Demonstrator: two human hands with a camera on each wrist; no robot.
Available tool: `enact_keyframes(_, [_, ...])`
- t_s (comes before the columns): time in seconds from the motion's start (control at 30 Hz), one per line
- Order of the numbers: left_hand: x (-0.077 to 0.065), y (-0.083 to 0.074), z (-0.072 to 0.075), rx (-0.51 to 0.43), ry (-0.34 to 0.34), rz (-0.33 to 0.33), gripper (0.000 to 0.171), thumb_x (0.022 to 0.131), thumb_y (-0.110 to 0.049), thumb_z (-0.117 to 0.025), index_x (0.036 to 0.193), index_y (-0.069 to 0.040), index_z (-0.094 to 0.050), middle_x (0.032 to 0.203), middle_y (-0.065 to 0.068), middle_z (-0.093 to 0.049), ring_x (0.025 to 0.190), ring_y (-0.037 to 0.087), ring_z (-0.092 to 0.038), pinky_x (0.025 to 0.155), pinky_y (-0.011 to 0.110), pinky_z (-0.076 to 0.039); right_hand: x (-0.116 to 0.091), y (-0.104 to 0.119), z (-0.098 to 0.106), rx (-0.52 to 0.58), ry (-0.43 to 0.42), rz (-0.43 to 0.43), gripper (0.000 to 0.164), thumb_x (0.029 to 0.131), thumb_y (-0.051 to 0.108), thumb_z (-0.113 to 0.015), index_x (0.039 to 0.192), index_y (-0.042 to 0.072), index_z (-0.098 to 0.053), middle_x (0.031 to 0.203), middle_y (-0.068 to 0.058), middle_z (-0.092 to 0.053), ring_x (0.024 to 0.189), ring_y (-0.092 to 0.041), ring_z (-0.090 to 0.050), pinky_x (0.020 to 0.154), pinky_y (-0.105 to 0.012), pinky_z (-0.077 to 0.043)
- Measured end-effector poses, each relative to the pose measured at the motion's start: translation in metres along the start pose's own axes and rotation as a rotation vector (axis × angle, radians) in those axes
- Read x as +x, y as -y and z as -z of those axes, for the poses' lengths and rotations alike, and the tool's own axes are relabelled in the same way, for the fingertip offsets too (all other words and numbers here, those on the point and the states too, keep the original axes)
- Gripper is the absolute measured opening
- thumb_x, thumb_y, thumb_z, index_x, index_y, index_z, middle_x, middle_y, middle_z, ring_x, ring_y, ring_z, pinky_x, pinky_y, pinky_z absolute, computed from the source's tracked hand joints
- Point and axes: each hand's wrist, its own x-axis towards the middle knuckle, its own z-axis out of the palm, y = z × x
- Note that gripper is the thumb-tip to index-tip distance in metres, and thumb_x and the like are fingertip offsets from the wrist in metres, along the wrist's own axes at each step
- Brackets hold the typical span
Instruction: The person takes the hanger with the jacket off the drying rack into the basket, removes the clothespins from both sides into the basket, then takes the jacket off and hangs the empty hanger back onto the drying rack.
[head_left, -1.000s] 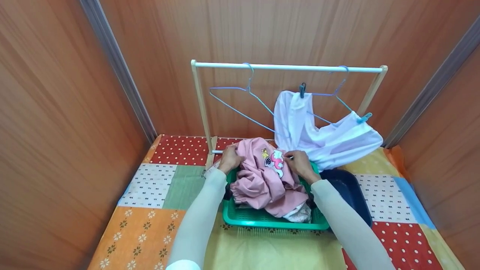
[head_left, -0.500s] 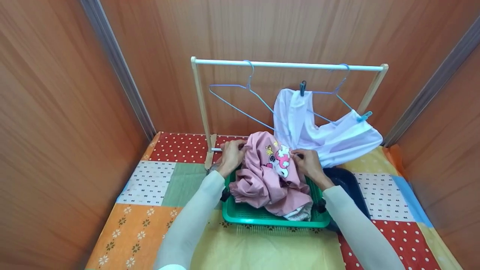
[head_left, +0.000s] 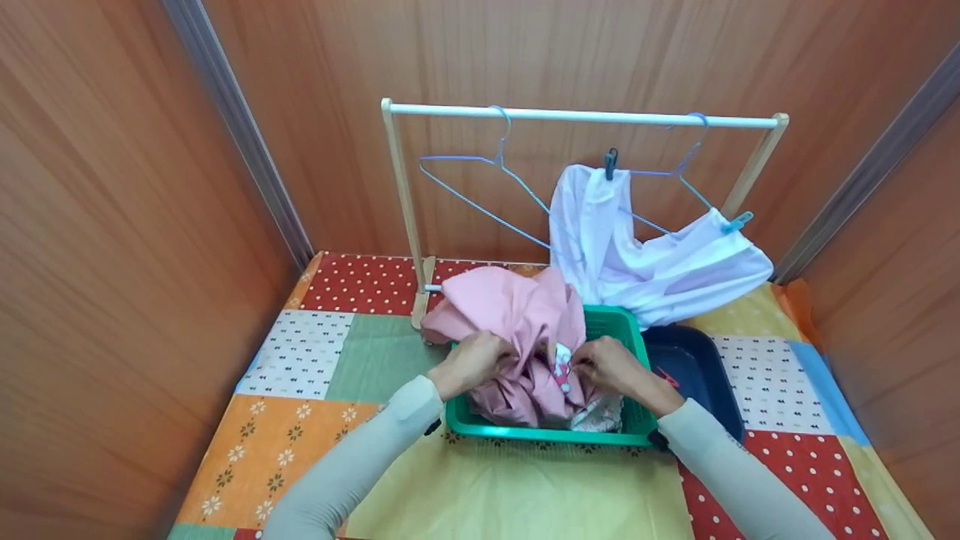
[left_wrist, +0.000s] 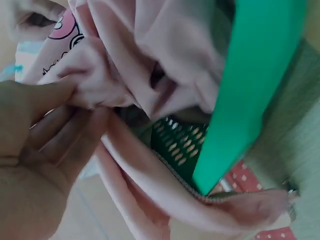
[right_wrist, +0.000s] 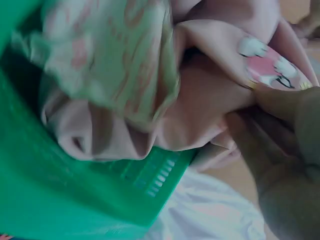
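Observation:
A pink garment with a cartoon print lies bunched in the green basket, part of it spilling over the back left rim. My left hand pinches its fabric left of the print; the left wrist view shows thumb and fingers closing on a fold of the pink cloth. On the other side of the print, my right hand pinches the garment too, seen closely in the right wrist view beside the print. Under the garment, a pale patterned cloth shows in the basket.
Behind the basket stands a rack with a white rail. A bare hanger hangs at left; a white garment is clipped to another hanger with a dark clip and a teal clip. A dark blue tray sits at right.
Both hands have drawn down toward the basket's front, pulling the printed part with them. The garment's upper part has flopped back and left, and the print is now mostly folded out of sight.

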Motion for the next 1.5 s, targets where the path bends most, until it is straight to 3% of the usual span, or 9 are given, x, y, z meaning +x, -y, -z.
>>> enact_keyframes(0.23, [-0.013, 0.004, -0.019, 0.025, 0.218, -0.04, 0.01, 0.09, -0.011, -0.069, 0.081, -0.01, -0.073, 0.071, -0.002, -0.065, 0.064, 0.009, -0.049, 0.062, 0.022, -0.042, -0.003, 0.007, -0.012, 0.009, 0.328, -0.053, 0.014, 0.086, 0.007, -0.072, 0.073, 0.008, -0.075, 0.069, -0.003, -0.071, 0.06, -0.008, -0.056, 0.057, -0.024, -0.047])
enact_keyframes(0.4, [-0.017, 0.007, -0.005, -0.095, 0.292, 0.004, 0.012, 0.095, -0.016, -0.063, 0.096, -0.012, -0.075, 0.082, -0.003, -0.068, 0.07, 0.01, -0.056, 0.067, 0.022, -0.049, -0.004, 0.005, 0.001, 0.048, 0.421, -0.104, 0.012, 0.093, 0.011, -0.066, 0.088, 0.008, -0.076, 0.082, -0.004, -0.074, 0.071, -0.011, -0.062, 0.065, -0.029, -0.052])
enact_keyframes(0.5, [-0.021, 0.016, 0.01, -0.184, 0.205, 0.065, 0.014, 0.094, -0.016, -0.064, 0.101, -0.012, -0.076, 0.09, -0.001, -0.073, 0.079, 0.011, -0.064, 0.075, 0.028, -0.054, -0.001, 0.003, 0.018, 0.081, 0.384, -0.168, 0.015, 0.096, 0.013, -0.062, 0.095, 0.01, -0.076, 0.088, -0.004, -0.074, 0.075, -0.012, -0.065, 0.068, -0.032, -0.054])
enact_keyframes(0.63, [-0.024, 0.036, 0.029, -0.242, -0.047, 0.193, 0.011, 0.088, -0.011, -0.067, 0.094, -0.007, -0.076, 0.086, 0.005, -0.073, 0.079, 0.016, -0.063, 0.074, 0.032, -0.053, 0.009, -0.002, 0.035, 0.108, 0.198, -0.272, 0.017, 0.098, 0.014, -0.058, 0.099, 0.008, -0.074, 0.087, -0.005, -0.072, 0.069, -0.012, -0.062, 0.065, -0.032, -0.052])
enact_keyframes(0.73, [-0.023, 0.055, 0.034, -0.311, -0.229, 0.351, 0.012, 0.088, -0.009, -0.067, 0.097, -0.005, -0.073, 0.086, 0.008, -0.07, 0.077, 0.019, -0.061, 0.072, 0.035, -0.053, 0.02, -0.006, 0.04, 0.167, 0.053, -0.391, 0.021, 0.098, 0.021, -0.059, 0.109, 0.006, -0.07, 0.098, -0.009, -0.072, 0.078, -0.02, -0.067, 0.07, -0.038, -0.055])
enact_keyframes(0.83, [-0.021, 0.073, 0.029, -0.448, -0.326, 0.53, 0.028, 0.089, -0.013, -0.066, 0.115, -0.003, -0.066, 0.105, 0.013, -0.068, 0.094, 0.026, -0.063, 0.085, 0.04, -0.055, 0.033, -0.009, 0.038, 0.229, -0.021, -0.502, 0.042, 0.094, 0.032, -0.064, 0.128, 0.006, -0.061, 0.123, -0.015, -0.066, 0.104, -0.032, -0.066, 0.085, -0.048, -0.055])
enact_keyframes(1.07, [-0.021, 0.104, 0.003, -0.86, -0.218, 0.834, 0.084, 0.089, -0.041, -0.069, 0.154, -0.014, -0.023, 0.154, 0.014, -0.038, 0.141, 0.034, -0.038, 0.115, 0.059, -0.03, 0.055, -0.017, 0.023, 0.261, 0.032, -0.621, 0.086, 0.086, 0.055, -0.066, 0.151, 0.007, -0.035, 0.151, -0.024, -0.041, 0.138, -0.041, -0.04, 0.112, -0.056, -0.035])
enact_keyframes(1.27, [-0.018, 0.121, -0.012, -0.998, -0.114, 0.8, 0.089, 0.086, -0.058, -0.065, 0.156, -0.026, -0.021, 0.16, 0.006, -0.03, 0.146, 0.032, -0.028, 0.118, 0.065, -0.016, 0.065, -0.02, 0.011, 0.237, 0.114, -0.654, 0.097, 0.085, 0.063, -0.062, 0.153, 0.003, -0.027, 0.156, -0.024, -0.034, 0.144, -0.041, -0.032, 0.117, -0.056, -0.028])
enact_keyframes(1.5, [-0.019, 0.125, -0.018, -1.067, -0.044, 0.818, 0.081, 0.083, -0.053, -0.072, 0.15, -0.022, -0.038, 0.145, 0.006, -0.052, 0.129, 0.028, -0.05, 0.116, 0.06, -0.028, 0.072, -0.017, 0.0, 0.237, 0.146, -0.673, 0.091, 0.087, 0.045, -0.069, 0.155, 0.006, -0.022, 0.156, -0.025, -0.031, 0.142, -0.041, -0.036, 0.114, -0.057, -0.032])
